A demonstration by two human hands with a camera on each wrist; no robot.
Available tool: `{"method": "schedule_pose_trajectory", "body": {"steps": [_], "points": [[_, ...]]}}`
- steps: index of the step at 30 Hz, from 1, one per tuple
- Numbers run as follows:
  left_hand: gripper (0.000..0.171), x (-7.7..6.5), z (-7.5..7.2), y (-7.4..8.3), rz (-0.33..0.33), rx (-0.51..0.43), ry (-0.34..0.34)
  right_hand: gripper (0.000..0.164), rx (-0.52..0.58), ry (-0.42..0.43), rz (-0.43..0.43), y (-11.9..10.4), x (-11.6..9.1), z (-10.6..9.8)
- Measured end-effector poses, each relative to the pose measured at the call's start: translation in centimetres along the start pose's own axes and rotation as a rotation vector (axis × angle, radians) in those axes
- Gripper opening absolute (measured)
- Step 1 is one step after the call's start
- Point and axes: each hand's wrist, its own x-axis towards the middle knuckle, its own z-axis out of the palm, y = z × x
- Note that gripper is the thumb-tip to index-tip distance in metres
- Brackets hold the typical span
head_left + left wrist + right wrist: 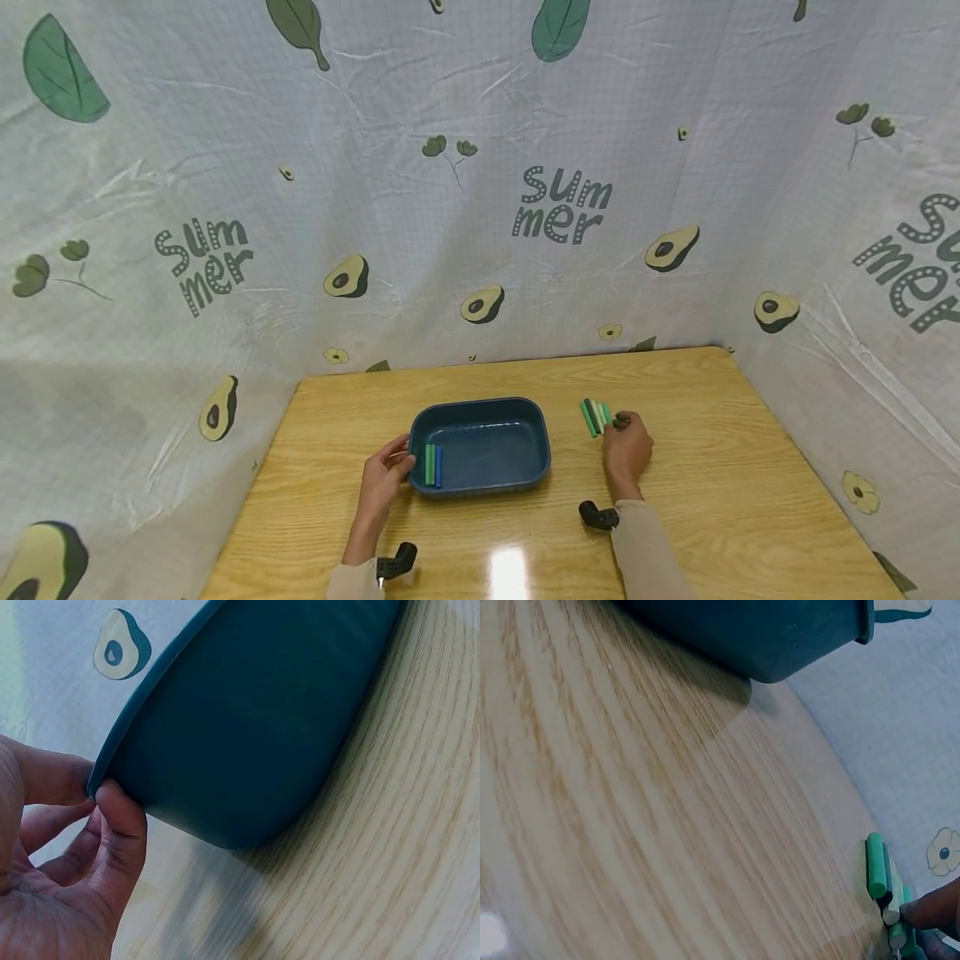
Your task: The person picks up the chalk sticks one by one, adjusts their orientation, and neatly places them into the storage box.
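Note:
A dark blue rectangular box (491, 458) with rounded corners stands on the table. Two green sticks (430, 465) and a blue stick (438, 467) lie side by side at its left end. My left hand (67, 877) pinches the box's rim at the left side between thumb and fingers. Right of the box, several round sticks lie in a row, among them a green stick (876, 866), a dark stick (592, 417) and pale sticks (597, 416). With curled fingers, my right hand (627, 450) pinches a green stick (909, 949) at the row's right end; the fingers partly hide it.
The wooden table (495, 533) ends at the back against a white patterned sheet (420, 242) that also hangs at both sides. Black wrist cameras sit on the left wrist (396, 562) and right wrist (597, 517). Light glares on the table's front part.

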Motion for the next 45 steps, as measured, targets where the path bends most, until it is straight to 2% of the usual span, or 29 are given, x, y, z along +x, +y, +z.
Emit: {"method": "schedule_pose_trajectory", "body": {"steps": [9, 23, 29, 38, 45], "points": [[0.043, -0.1, 0.0, 0.1, 0.000, 0.000, -0.003, 0.026, -0.041, -0.010, 0.008, -0.2, 0.2, -0.1], [0.043, -0.3, -0.2, 0.2, -0.006, 0.009, -0.002, 0.026, 0.009, -0.060, 0.015, -0.3, -0.1, -1.1], [0.043, -0.3, -0.2, 0.2, -0.005, 0.007, -0.003, 0.030, 0.034, -0.093, 0.040, -0.6, -0.1, -2.4], [0.044, -0.3, -0.4, 0.3, -0.001, 0.002, -0.016, 0.035, 0.082, -0.246, 0.087, -1.2, 0.3, -4.7], [0.044, -0.3, -0.4, 0.2, -0.010, -0.001, -0.016, 0.046, 0.268, -0.443, 0.193, -1.6, 0.8, -5.8]]}}
